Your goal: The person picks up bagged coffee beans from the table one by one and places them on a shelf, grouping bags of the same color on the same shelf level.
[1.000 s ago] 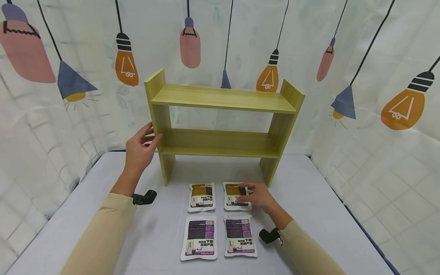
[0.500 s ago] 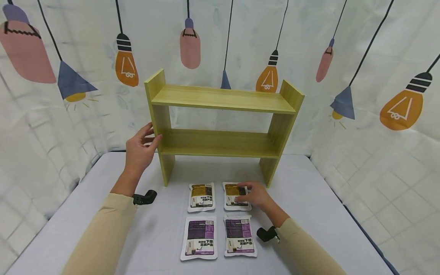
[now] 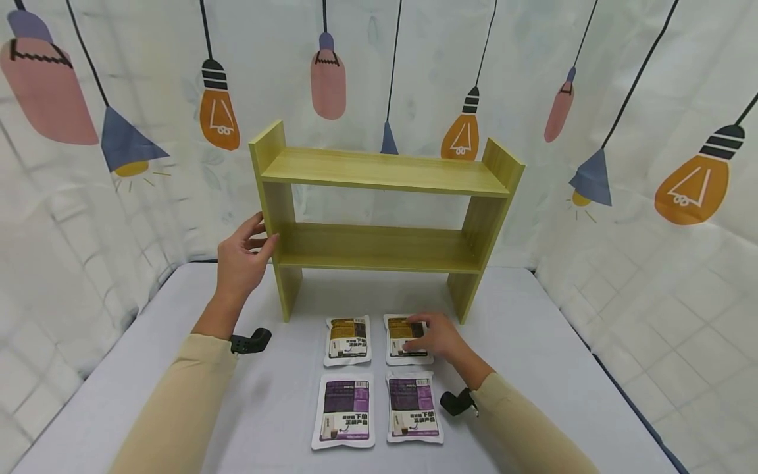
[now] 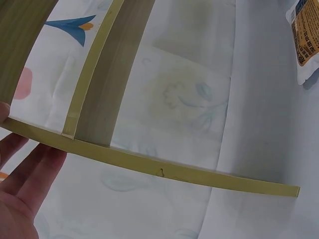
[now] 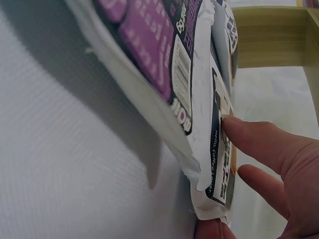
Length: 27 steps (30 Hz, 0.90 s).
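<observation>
Head: left hand [image 3: 239, 260] clamps yellow wooden shelf [image 3: 379, 246] near white table's [image 3: 533, 355] far edge; right hand [image 3: 441, 336] pinches flat gold-labelled pouch [image 3: 399, 334], ideally evenly.

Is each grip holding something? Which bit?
The left grip holds the yellow two-tier wooden shelf by its left side panel. The right grip touches the right flat gold-and-white pouch; can't tell if it's held.
</observation>
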{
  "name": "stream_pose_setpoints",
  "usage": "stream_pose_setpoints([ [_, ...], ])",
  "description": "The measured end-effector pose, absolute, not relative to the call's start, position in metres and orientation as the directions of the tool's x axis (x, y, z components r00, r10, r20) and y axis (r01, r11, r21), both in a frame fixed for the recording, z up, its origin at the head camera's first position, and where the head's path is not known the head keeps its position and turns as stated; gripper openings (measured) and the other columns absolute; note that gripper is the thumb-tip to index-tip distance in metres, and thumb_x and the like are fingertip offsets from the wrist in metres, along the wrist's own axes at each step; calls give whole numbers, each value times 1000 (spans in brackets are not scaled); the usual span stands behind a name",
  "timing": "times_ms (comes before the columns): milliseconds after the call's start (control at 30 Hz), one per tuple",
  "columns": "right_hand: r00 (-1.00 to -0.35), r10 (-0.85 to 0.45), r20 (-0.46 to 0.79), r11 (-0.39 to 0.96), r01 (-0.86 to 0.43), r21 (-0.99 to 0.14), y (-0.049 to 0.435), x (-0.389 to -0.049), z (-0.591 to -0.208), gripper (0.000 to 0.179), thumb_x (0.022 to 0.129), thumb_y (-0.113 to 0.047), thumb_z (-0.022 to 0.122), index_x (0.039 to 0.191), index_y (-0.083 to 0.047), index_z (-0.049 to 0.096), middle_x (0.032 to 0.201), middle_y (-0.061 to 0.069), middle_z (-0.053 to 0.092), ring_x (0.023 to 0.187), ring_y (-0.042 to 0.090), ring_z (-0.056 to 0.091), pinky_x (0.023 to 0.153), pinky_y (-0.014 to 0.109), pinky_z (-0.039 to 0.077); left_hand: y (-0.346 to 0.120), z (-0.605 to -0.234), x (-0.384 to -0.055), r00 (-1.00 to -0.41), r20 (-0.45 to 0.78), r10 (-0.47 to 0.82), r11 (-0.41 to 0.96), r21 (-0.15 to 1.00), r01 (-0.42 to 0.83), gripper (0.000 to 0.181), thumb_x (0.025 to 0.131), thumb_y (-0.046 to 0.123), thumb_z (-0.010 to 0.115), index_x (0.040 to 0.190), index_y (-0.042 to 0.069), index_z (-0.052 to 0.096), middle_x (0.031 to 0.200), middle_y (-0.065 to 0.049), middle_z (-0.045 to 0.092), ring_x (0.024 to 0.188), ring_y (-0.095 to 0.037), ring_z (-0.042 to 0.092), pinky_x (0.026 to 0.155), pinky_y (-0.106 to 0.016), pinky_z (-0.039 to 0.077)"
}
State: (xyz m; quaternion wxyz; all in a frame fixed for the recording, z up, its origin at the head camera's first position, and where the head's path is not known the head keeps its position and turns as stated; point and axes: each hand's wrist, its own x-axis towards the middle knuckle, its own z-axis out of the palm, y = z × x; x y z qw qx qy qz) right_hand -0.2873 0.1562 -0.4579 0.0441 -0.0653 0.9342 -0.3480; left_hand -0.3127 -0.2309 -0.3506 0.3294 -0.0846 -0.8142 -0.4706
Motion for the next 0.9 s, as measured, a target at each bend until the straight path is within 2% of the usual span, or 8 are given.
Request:
stream_pose_setpoints([
  [533,-980,-199,-10,782,-152,-604,153,-293,-456,57,68,-25,97,120,-15,76,135,13,66,129,37,57,110,55,46,-231,-349,-311,-777,602,-186,541,722,431,52,100,27,68,150,27,54,134,-15,69,108,-37,73,76,-6,52],
  [900,-980,-197,-12,773,-148,-617,151,-292,-454,56,68,-22,96,119,-17,76,134,13,67,127,35,58,111,56,45,-230,-350,-311,-779,597,-190,539,727,426,52,99,25,68,150,28,55,134,-14,69,109,-36,73,80,-15,56],
])
